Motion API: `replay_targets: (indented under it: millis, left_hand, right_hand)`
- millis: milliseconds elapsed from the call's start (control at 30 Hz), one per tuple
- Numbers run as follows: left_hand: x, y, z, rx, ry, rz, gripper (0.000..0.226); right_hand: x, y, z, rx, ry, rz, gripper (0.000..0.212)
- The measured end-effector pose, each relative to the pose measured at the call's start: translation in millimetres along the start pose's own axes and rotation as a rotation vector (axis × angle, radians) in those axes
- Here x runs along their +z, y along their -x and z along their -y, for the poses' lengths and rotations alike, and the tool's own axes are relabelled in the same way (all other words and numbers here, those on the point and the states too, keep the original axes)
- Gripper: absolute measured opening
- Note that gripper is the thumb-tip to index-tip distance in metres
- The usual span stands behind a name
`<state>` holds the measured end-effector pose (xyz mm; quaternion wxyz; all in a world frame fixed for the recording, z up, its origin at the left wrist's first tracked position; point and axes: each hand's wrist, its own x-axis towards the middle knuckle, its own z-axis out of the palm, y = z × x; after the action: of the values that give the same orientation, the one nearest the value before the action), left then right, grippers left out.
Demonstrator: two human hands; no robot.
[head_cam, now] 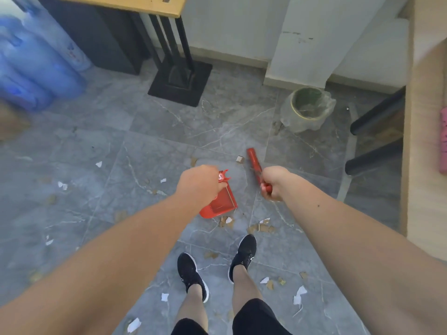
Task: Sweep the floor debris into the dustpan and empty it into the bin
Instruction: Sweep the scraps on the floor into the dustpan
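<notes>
Grey marble-look floor tiles (pixel 150 131) lay strewn with paper and cardboard scraps (pixel 262 228). The left hand (pixel 199 187) gripped the red plastic dustpan (pixel 219 201), probably light and stiff, by its handle; the right hand (pixel 273 182) clenched the red hand brush (pixel 254 163). The bag-lined round bin (pixel 308 108) stood at two o'clock.

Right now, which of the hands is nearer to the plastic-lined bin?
Right. The right hand, gripping the red broom, is below-left of the bin in view; the left hand, holding the red dustpan, sits farther left.
</notes>
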<state>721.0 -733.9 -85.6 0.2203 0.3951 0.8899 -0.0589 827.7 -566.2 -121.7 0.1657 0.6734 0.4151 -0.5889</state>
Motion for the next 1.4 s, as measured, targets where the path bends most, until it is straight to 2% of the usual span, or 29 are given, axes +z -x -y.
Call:
replay_targets:
  millis: [667, 867, 1400]
  left_hand:
    - [35.0, 138.5, 194.0, -0.239, 0.131, -0.042, 0.049]
    - [50.8, 183.6, 252.7, -0.365, 0.204, -0.026, 0.046]
    - [91.6, 299.5, 378.5, -0.713, 0.391, -0.008, 0.045]
  right_hand:
    - [246.2, 77.5, -35.7, -0.107, 0.312, 0.162, 0.02]
    - [320.0, 99.2, -60.1, -0.125, 0.446, 0.196, 0.031]
    - [472.6, 169.9, -133.2, -0.162, 0.68, 0.295, 0.026]
